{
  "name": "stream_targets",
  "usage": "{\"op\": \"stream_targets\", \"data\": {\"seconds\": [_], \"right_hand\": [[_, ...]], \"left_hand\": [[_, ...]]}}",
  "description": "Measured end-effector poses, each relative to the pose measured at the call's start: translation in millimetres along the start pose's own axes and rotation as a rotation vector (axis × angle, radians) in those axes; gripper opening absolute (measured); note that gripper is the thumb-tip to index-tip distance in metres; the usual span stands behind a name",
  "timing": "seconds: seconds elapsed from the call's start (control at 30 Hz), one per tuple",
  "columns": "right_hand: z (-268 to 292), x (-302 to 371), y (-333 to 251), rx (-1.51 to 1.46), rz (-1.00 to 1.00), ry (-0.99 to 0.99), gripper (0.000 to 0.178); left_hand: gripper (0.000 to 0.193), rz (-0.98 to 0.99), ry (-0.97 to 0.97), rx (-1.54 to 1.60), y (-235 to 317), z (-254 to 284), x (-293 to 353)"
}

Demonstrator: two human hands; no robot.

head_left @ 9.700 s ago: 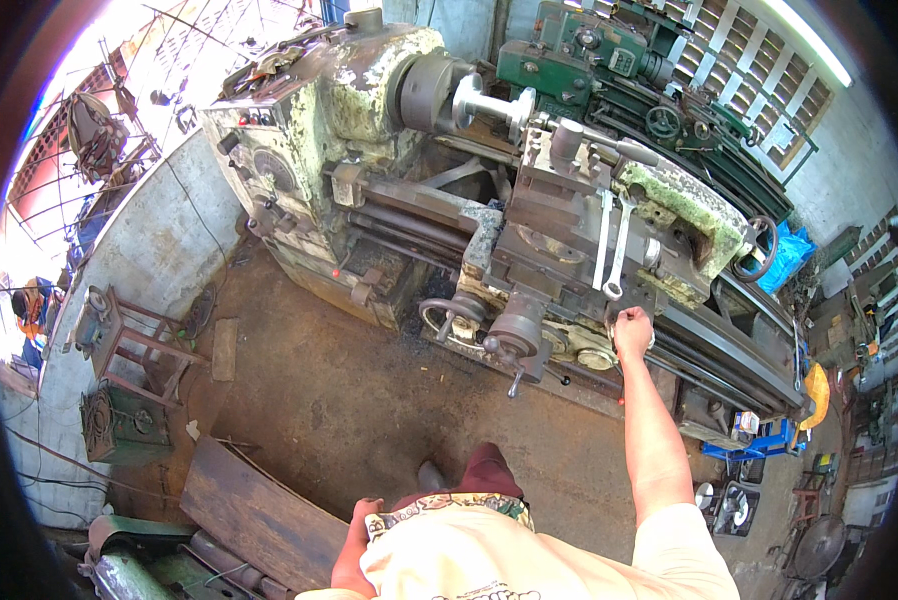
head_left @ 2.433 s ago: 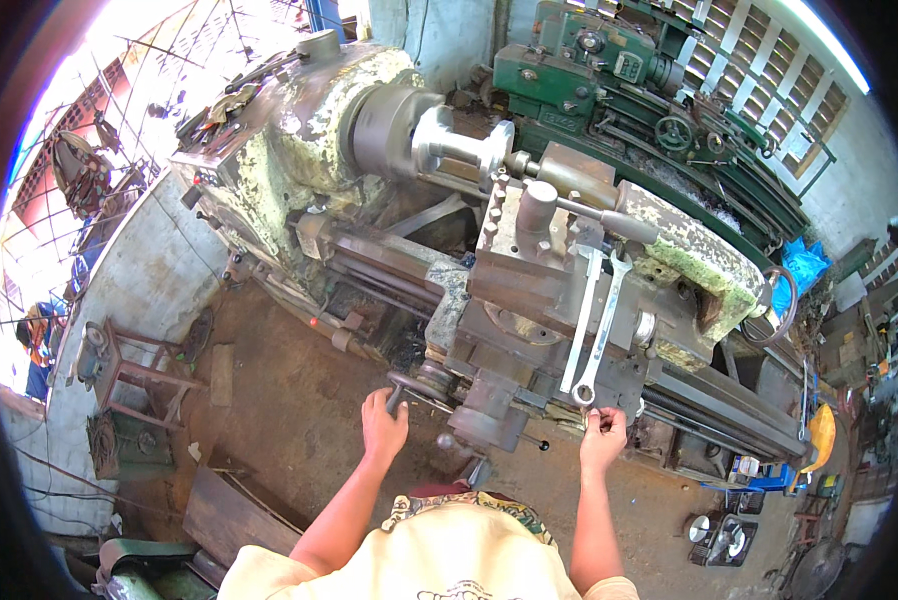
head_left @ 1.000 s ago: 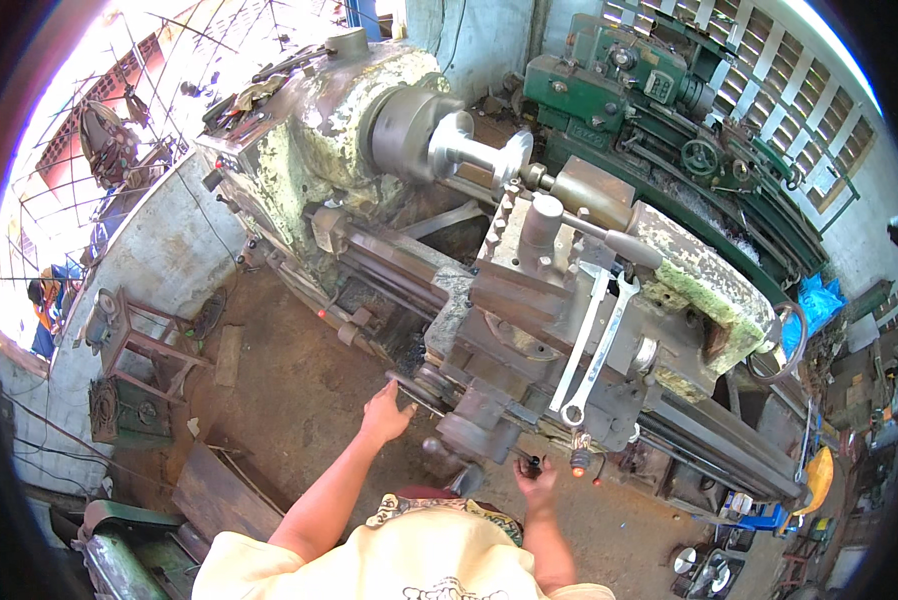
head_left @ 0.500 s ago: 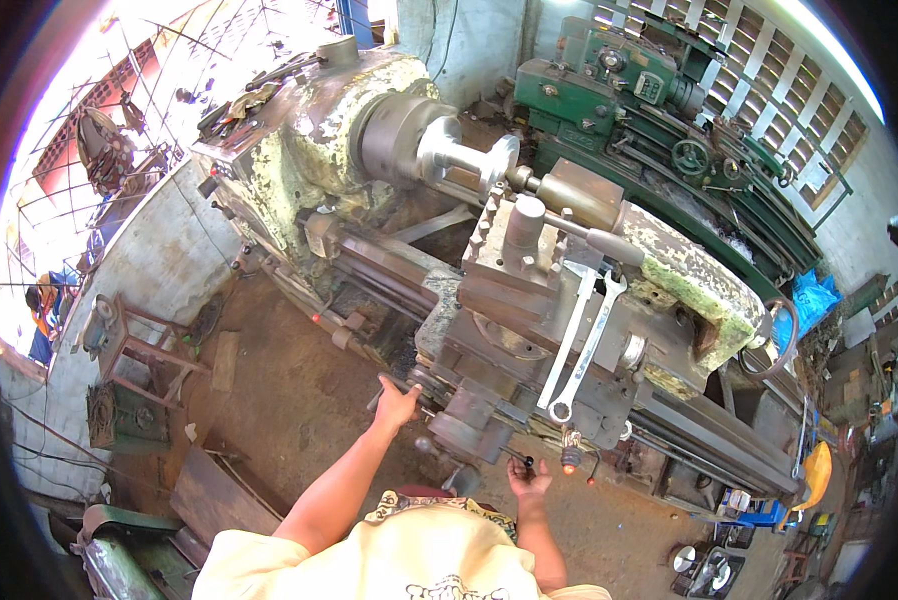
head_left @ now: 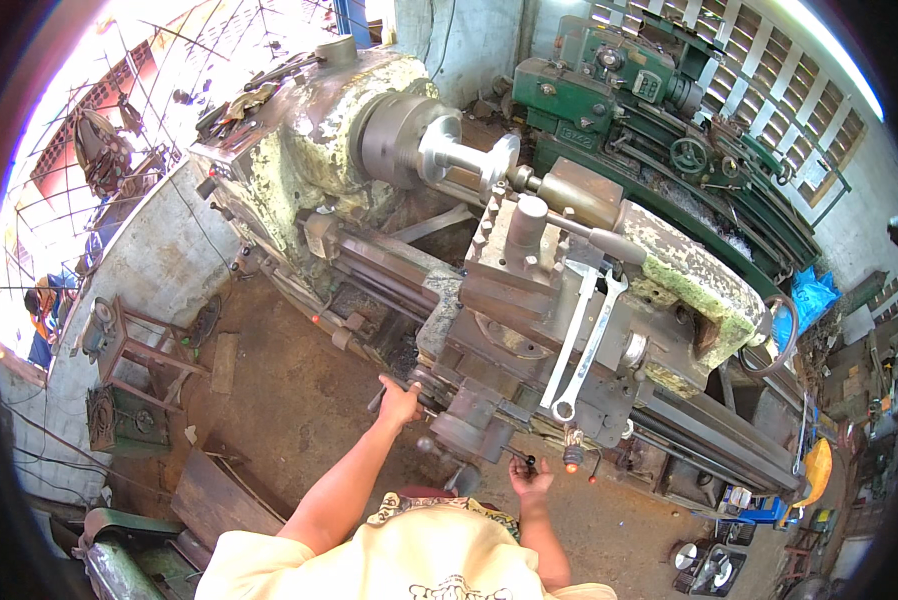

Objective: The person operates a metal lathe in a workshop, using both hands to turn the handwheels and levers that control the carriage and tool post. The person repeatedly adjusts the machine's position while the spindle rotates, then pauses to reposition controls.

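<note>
A large worn lathe with flaking pale paint (head_left: 314,130) stands before me. My left hand (head_left: 401,403) is closed round a dark handle (head_left: 379,395) at the left front of its carriage. By a short lever with a black knob (head_left: 530,461), my right hand (head_left: 532,481) has its fingers curled up against the lever end; the palm partly shows. A shiny spool-shaped metal workpiece (head_left: 466,157) sits between the chuck (head_left: 394,140) and the tailstock (head_left: 584,192); the chuck's surface looks smeared. The tool post (head_left: 526,225) stands close in front of the workpiece.
A caliper (head_left: 571,335) and a combination spanner (head_left: 599,330) lie side by side on the carriage. Behind stands a green lathe (head_left: 569,105). A tailstock handwheel (head_left: 781,335) juts out at right. A wooden stool frame (head_left: 149,345) stands at left, near a bench grinder (head_left: 99,325).
Both hands stay at the same controls. The carriage, tools and workpiece show no clear shift.
</note>
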State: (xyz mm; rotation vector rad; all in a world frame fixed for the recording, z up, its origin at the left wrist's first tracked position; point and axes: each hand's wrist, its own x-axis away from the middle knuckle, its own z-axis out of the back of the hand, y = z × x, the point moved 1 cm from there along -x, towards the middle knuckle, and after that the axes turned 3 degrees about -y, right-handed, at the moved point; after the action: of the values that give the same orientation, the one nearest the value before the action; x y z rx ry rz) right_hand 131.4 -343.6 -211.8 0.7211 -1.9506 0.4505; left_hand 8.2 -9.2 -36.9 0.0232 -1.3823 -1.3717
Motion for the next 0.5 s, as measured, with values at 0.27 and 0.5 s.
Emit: {"op": "stream_targets", "data": {"seconds": [0.27, 0.5], "right_hand": [[-1.7, 3.9, 2.0, -0.010, 0.003, -0.022, 0.048], [-2.2, -1.9, 1.6, 0.007, 0.010, 0.038, 0.041]], "left_hand": [[0.103, -0.014, -0.028, -0.060, 1.2, 5.7, 2.5], [0.102, -0.014, -0.044, -0.003, -4.6, 4.4, -6.1]]}}
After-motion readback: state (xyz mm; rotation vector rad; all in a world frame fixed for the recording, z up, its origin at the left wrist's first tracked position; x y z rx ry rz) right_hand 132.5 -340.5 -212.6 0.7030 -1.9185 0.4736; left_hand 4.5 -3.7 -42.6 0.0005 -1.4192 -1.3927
